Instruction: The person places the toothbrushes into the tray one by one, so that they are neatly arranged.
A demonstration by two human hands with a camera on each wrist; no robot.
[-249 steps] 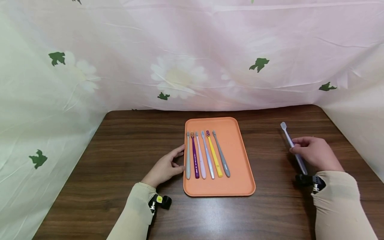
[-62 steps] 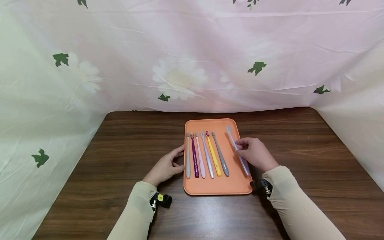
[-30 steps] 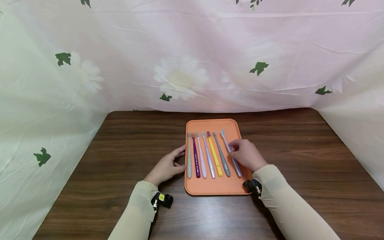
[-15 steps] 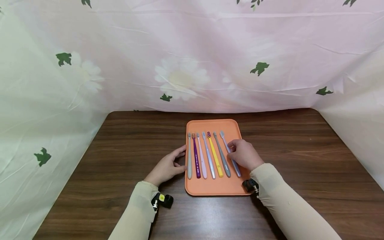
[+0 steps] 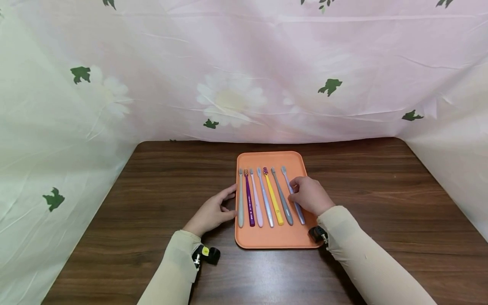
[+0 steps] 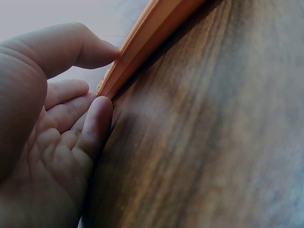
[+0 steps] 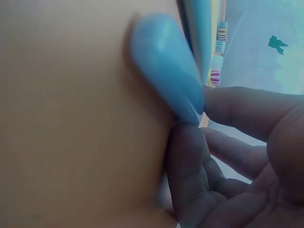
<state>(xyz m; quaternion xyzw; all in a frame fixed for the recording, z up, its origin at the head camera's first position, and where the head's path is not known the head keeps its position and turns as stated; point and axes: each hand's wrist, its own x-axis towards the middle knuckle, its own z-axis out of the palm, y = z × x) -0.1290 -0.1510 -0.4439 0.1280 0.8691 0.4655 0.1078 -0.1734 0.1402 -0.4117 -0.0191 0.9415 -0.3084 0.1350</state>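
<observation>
An orange tray lies on the table with several toothbrushes in a row, heads toward the back. My right hand pinches a pale lavender-blue toothbrush between thumb and fingers, at the right end of that row. In the right wrist view its rounded handle end appears close above the tray. Beside it lies a grey toothbrush, then a yellow one. The purple toothbrush is farther left. My left hand touches the tray's left rim with thumb and fingertips, fingers loosely extended.
The dark wooden table extends on both sides of the tray. A floral cloth hangs behind and at the sides. A black wrist camera sits on the left wrist, another on the right, over the tray's edge.
The right hand has carried the lavender-blue toothbrush left from the table's right side into the tray, beside the grey one. Lately its head has shifted slightly right. The left hand stays at the rim.
</observation>
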